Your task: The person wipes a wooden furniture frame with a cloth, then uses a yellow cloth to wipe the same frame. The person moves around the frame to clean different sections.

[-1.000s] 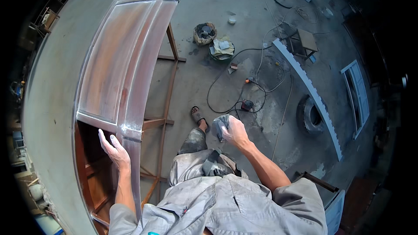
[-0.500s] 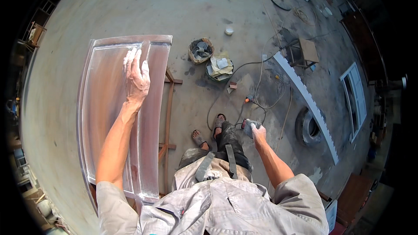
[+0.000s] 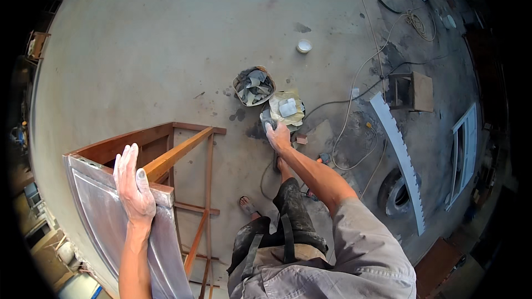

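Note:
My left hand (image 3: 133,186) rests flat, fingers together, on the top edge of a curved grey metal panel (image 3: 108,227) that lies on a rust-red steel frame stand (image 3: 183,149) at lower left. My right hand (image 3: 277,134) reaches down and forward, closed on a small grey piece of sandpaper (image 3: 267,117), right beside a round tub covered with paper sheets (image 3: 287,108). A basket of crumpled grey scraps (image 3: 254,86) stands just beyond it. My legs and a sandalled foot (image 3: 247,206) show below.
Cables (image 3: 354,127) trail over the concrete floor to the right. A small metal stool (image 3: 411,91), a long toothed white strip (image 3: 400,155), a tyre (image 3: 393,191), a white window frame (image 3: 464,149) and a small white lid (image 3: 303,46) lie around.
My view swung forward and down. The left hand slid from the panel's far end to its near top edge. The right hand reached out from my knees toward the tub.

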A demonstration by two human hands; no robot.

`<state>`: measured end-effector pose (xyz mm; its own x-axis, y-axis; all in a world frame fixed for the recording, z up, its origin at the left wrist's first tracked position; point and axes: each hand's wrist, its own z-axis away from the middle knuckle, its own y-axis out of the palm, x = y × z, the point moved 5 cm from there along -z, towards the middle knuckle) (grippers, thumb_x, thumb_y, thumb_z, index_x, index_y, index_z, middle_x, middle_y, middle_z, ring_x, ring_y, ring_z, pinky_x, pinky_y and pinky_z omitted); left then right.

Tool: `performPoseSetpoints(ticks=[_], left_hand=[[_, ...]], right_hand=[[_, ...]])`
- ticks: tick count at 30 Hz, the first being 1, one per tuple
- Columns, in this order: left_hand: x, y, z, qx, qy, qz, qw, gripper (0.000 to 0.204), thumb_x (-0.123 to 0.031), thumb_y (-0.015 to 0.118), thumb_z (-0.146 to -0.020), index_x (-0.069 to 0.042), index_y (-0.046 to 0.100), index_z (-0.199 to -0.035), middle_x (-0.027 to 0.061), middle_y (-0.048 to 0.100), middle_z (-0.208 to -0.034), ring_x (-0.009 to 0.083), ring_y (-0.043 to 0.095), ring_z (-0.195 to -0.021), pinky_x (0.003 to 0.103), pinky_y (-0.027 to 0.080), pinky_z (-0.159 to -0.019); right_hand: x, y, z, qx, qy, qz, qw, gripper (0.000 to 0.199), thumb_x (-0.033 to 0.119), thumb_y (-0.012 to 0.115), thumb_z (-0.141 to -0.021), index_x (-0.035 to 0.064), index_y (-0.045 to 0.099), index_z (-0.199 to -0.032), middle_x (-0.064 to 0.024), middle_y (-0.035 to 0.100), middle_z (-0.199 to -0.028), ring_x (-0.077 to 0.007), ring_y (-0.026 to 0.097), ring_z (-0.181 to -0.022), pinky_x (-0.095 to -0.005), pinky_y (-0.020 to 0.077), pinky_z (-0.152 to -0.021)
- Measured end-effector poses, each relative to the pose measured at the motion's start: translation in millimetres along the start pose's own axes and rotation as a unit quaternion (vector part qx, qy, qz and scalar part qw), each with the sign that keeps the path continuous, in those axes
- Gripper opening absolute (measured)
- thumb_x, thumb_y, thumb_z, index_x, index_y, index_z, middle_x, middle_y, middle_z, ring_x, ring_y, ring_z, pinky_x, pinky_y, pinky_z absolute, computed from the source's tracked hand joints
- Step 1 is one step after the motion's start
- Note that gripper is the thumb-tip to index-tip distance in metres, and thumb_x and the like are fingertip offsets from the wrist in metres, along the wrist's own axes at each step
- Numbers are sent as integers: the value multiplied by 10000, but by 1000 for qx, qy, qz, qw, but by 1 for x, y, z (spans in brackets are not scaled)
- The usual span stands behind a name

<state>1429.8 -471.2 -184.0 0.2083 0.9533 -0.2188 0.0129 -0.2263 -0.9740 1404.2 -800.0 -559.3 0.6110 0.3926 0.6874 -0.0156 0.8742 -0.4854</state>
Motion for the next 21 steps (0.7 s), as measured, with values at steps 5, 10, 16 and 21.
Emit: performPoseSetpoints(ticks=[5,10,16,21], left_hand=[[16,81,-86,80,-55,-43,994,611,-380,277,-1085,63,541,-1413,229,585,-1427,428,480,-1402,591,263,-1209],[62,136,-100,182,-76,-104,975,705,-518,198,-1099,3,556,-1411,190,569,-1464,424,432,-1441,591,219,-1230],[95,210,-112,225,-3,-137,965,641,-464,403,-1036,47,553,-1392,213,569,-1457,446,522,-1351,619,335,-1162],[87,263,-151,245,42,-147,957,770,-561,203,-1055,-1,511,-1485,196,549,-1495,437,510,-1376,656,301,-1169]], right_hand=[[-20,77,-251,33,-173,89,980,480,260,677,-903,-21,629,-1290,-274,677,-1235,-391,661,-1151,-427,513,-1014],[-107,96,-424,87,-109,205,969,387,204,603,-905,-24,669,-1212,-263,691,-1189,-409,655,-1140,-466,510,-1018],[-219,81,-584,1,25,272,962,379,185,589,-917,-7,684,-1231,-250,695,-1211,-400,661,-1152,-468,519,-1014],[-283,82,-684,-40,-33,306,951,405,186,613,-897,-38,666,-1230,-249,682,-1237,-396,644,-1182,-455,503,-1038]])
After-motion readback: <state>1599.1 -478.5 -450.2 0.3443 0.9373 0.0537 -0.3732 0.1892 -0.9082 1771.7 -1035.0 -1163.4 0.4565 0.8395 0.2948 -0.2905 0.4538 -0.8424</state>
